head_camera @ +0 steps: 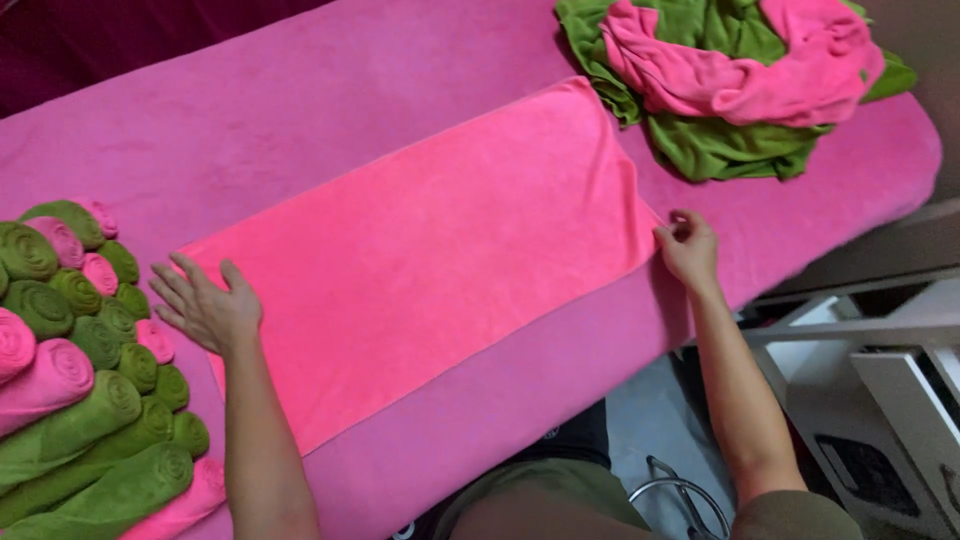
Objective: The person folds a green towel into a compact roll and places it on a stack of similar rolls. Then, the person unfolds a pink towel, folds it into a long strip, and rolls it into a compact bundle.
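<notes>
Towel spread flat, a hand at each end

Your left hand (205,305) lies open, fingers splayed, on the towel (430,250) mid-frame; your right hand (688,248) pinches its right corner. Its long axis runs lower left to upper right. Pull unevenly and it could skew or wrinkle, or bump the rolls (80,370) at lower left.

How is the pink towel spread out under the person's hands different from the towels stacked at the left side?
The flat pink towel lies opened out in one smooth layer, while the rolled towels are wound into tight cylinders. The flat pink towel is a single piece of one colour; the rolled towels are many, green and pink mixed, stacked together. The left hand and right hand touch the flat pink towel only. Both rest on the same pink-covered table.
</notes>
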